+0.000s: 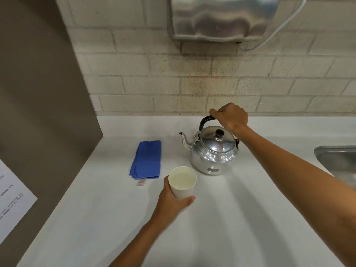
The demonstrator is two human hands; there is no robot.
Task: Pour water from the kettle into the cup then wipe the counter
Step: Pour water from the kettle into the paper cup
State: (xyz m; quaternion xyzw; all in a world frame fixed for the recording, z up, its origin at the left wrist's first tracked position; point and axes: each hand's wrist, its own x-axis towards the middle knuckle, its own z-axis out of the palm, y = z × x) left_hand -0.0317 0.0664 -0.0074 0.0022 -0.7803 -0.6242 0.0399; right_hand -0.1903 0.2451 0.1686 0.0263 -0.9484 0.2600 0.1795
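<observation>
A shiny metal kettle (212, 151) stands upright on the white counter (240, 218), spout pointing left. My right hand (231, 115) is closed around its black handle from above. Just in front of the kettle is a white paper cup (182, 183), upright, with clear water showing inside. My left hand (171, 201) wraps around the cup's lower half from the left. A folded blue cloth (146, 159) lies flat on the counter left of the kettle, with a small tag at its near end.
A steel sink (339, 160) sits at the right edge. A brick wall runs along the back with a metal dispenser (219, 18) mounted above. A grey panel (38, 93) with a paper sheet closes the left side.
</observation>
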